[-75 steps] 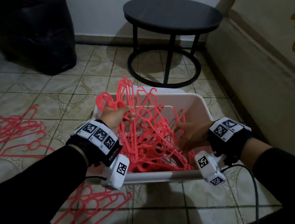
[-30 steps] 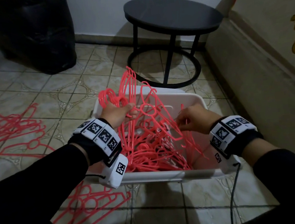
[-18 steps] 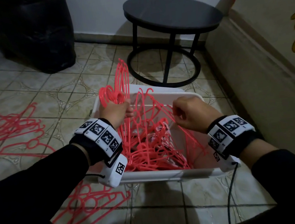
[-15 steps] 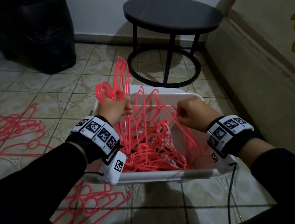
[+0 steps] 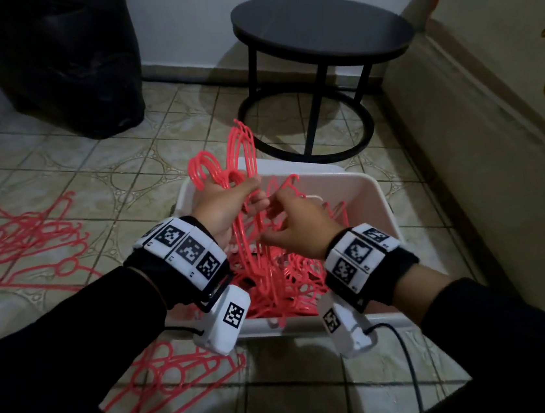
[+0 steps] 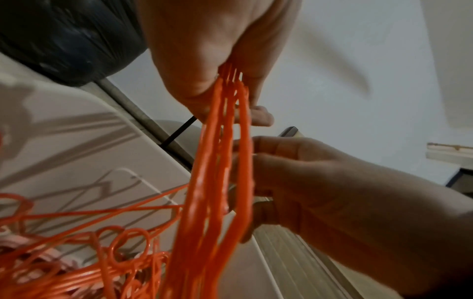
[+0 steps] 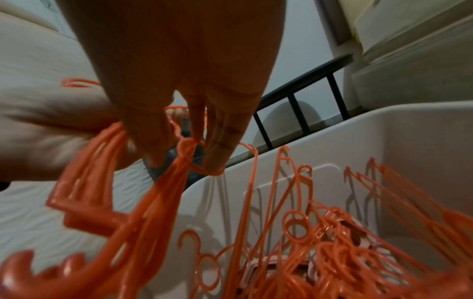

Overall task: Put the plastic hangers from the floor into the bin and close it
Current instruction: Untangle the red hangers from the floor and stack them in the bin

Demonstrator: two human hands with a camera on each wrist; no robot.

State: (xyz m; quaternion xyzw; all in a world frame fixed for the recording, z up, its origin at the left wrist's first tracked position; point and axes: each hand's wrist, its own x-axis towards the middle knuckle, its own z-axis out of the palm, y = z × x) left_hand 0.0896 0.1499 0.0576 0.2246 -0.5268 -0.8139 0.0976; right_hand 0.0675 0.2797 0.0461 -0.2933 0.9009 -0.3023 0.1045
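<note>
Over the white bin (image 5: pixel 370 202), which sits on the tiled floor (image 5: pixel 96 165), we hold a bundle of red hangers (image 5: pixel 242 162) upright. Our left hand (image 5: pixel 227 208) grips the bundle just below the hooks, fingers and thumb curled round the stacked necks; the left wrist view shows the strands squeezed between thumb and fingers. The hooks stick up past the fist toward 12 o'clock, and the lower ends of the bundle hang down into the bin.

Our right hand (image 5: pixel 295 227) sits just beside the left, at its 3 o'clock, almost touching it. Its fingers (image 7: pixel 217 141) are bent and reach into the same bundle; in the right wrist view the fingertips pinch one hanger's loop where it meets the others.

Inside the bin a tangled heap of hangers (image 5: pixel 283 280) covers the bottom, with a few hooks leaning against the far wall. The bin is open; we cannot see a lid.

More hangers lie on the floor outside: one spread (image 5: pixel 20 238) at 9 o'clock of the bin, well apart from it, and another pile (image 5: pixel 172 380) at 7 o'clock, near its near-left corner.

At 12 o'clock stands a round black side table (image 5: pixel 318 28). A black bag (image 5: pixel 54 61) leans at 10 o'clock against the wall.
</note>
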